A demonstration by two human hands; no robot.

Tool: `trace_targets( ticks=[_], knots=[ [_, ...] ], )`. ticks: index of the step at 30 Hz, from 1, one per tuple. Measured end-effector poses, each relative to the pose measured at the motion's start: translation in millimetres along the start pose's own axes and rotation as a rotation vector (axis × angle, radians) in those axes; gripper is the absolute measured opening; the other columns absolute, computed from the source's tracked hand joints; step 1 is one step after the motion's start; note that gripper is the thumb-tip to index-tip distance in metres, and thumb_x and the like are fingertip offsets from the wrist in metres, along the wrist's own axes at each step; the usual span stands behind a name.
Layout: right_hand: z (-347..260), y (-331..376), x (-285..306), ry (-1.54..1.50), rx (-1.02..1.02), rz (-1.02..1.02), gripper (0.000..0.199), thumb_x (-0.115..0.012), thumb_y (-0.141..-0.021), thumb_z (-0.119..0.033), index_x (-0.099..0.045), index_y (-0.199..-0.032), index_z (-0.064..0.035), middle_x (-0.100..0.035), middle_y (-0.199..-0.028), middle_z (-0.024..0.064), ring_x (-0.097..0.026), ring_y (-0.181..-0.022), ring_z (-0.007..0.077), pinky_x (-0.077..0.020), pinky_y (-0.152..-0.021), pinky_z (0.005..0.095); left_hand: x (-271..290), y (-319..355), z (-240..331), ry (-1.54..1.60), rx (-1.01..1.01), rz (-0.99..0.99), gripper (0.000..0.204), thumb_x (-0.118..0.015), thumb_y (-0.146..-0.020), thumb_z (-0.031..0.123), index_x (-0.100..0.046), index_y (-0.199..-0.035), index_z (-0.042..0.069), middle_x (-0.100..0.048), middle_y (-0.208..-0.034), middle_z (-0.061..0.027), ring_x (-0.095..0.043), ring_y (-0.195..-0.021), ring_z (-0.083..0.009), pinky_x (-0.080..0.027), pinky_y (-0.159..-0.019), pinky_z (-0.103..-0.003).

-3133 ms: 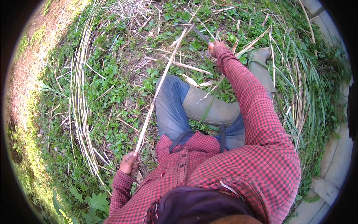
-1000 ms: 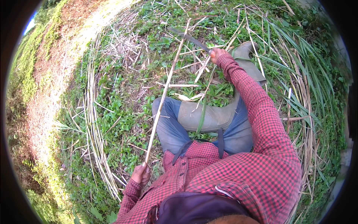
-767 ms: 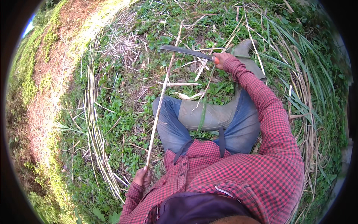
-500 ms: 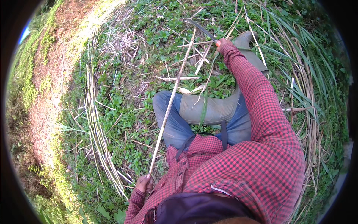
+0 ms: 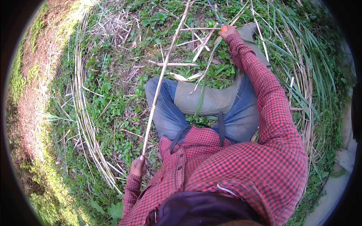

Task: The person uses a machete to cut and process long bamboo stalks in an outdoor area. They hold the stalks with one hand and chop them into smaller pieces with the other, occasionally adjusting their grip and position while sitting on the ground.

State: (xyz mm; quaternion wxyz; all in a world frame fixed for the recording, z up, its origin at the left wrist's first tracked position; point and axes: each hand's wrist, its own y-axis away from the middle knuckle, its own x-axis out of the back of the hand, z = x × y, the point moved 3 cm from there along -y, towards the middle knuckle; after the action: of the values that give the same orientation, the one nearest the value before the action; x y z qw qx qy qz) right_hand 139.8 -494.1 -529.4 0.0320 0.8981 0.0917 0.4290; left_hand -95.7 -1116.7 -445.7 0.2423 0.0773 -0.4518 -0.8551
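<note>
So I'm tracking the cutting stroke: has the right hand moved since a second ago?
Yes. The right hand moved farther out, past the boot.

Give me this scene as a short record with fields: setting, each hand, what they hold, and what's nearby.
setting: grassy ground strewn with dry stalks, seen from above
posture: person seated, wearing a red checked shirt, jeans and grey-green rubber boots
left hand: closed around the near end of a long pale cane stalk, which runs up and away across the grass
right hand: stretched forward, gripping a knife with an orange handle end; the thin blade is hard to make out
nearby: bundle of dry stalks lying at the left; long green blades at the right
</note>
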Motion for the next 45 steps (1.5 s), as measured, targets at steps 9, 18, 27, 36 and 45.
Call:
trace_targets(
  ticks=[9, 18, 27, 36, 45],
  knots=[
    [-36, 128, -32, 0.5, 0.532, -0.492, 0.035, -0.058, -0.072, -0.019, -0.05, -0.105, -0.0104, -0.061, -0.084, 0.0166, -0.059, -0.083, 0.0356, -0.0466, -0.074, 0.0458, 6, -70, 11, -0.166, -0.304, 0.073, 0.027, -0.047, -0.09, 0.034, -0.052, -0.084, 0.008, -0.034, -0.047, 0.006, -0.027, -0.035, -0.0041, -0.019, -0.034, -0.021],
    [3, 56, -53, 0.495, 0.224, -0.297, 0.036, -0.058, -0.073, -0.02, -0.053, -0.107, -0.0109, -0.061, -0.096, 0.0174, -0.059, -0.09, 0.0332, -0.0472, -0.078, 0.0432, 5, -62, -9, -0.615, -0.437, 0.402, 0.025, -0.049, -0.09, 0.024, -0.058, -0.088, 0.001, -0.044, -0.055, 0.0017, -0.039, -0.051, -0.0061, -0.033, -0.047, -0.023],
    [-28, 57, -32, 0.572, 0.345, -0.387, 0.034, -0.059, -0.073, -0.02, -0.054, -0.104, -0.0081, -0.061, -0.093, 0.018, -0.059, -0.089, 0.0332, -0.0474, -0.077, 0.0429, 27, -85, -44, -0.098, -0.259, 0.124, 0.025, -0.047, -0.091, 0.028, -0.055, -0.081, 0.006, -0.035, -0.048, 0.0072, -0.029, -0.038, -0.0027, -0.02, -0.037, -0.02],
    [-59, 59, -27, 0.747, 0.582, -0.464, 0.033, -0.058, -0.071, -0.019, -0.055, -0.102, -0.0085, -0.061, -0.095, 0.0163, -0.06, -0.087, 0.0327, -0.0473, -0.078, 0.0434, 36, -101, -62, -0.062, -0.259, 0.072, 0.025, -0.048, -0.091, 0.029, -0.055, -0.08, 0.007, -0.034, -0.048, 0.0079, -0.028, -0.038, -0.0026, -0.019, -0.035, -0.021],
    [-59, -3, -11, 0.703, 0.52, -0.347, 0.032, -0.057, -0.074, -0.017, -0.052, -0.104, -0.0076, -0.061, -0.091, 0.0157, -0.059, -0.087, 0.0337, -0.0461, -0.077, 0.0449, 32, -98, -55, -0.308, -0.378, 0.231, 0.024, -0.049, -0.09, 0.026, -0.057, -0.079, 0.007, -0.04, -0.053, 0.0059, -0.034, -0.045, -0.0035, -0.028, -0.042, -0.021]
  ],
)
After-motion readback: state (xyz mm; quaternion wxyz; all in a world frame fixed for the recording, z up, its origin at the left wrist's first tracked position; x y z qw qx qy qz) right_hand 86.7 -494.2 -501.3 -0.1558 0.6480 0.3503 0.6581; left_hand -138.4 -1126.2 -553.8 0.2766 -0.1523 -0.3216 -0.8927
